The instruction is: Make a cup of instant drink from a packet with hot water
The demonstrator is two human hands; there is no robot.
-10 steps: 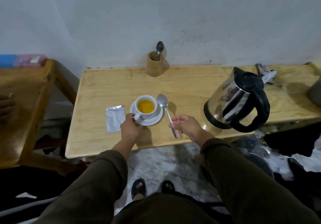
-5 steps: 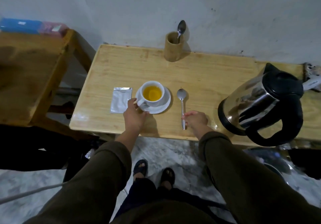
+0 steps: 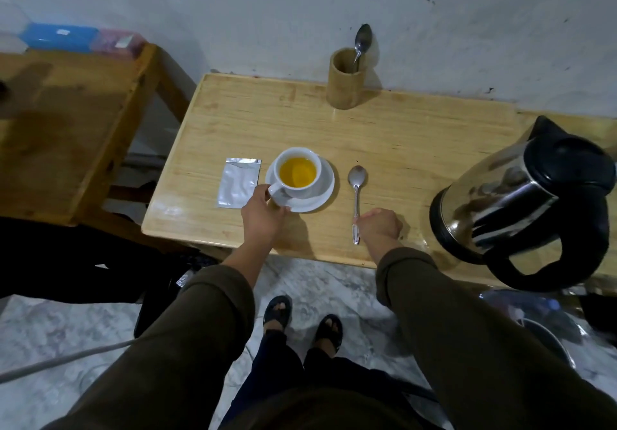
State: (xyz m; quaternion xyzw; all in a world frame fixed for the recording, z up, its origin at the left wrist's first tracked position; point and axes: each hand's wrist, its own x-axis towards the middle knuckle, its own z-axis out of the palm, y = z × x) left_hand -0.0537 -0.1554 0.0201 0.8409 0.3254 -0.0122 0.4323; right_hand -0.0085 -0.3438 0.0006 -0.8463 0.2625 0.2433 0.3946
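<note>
A white cup (image 3: pixel 298 192) of yellow drink stands on a white saucer (image 3: pixel 325 192) on the light wooden table (image 3: pixel 400 136). My left hand (image 3: pixel 262 216) grips the cup's handle at the saucer's front left edge. A flat silver packet (image 3: pixel 238 182) lies just left of the saucer. To the saucer's right a metal spoon (image 3: pixel 357 177) lies flat on the table, bowl pointing away from me. My right hand (image 3: pixel 379 224) is closed beside the spoon, its fingertips on the lower handle.
A steel kettle (image 3: pixel 521 202) with black lid and handle stands at the table's right end. A bamboo holder (image 3: pixel 345 82) with a second spoon (image 3: pixel 362 37) is by the wall. A darker wooden table (image 3: pixel 60 122) with a blue box (image 3: pixel 56 36) stands left.
My right hand lowered the spoon from a tilted, lifted hold to lie flat on the table right of the saucer. My view shifted left and downward. My left hand stayed at the cup.
</note>
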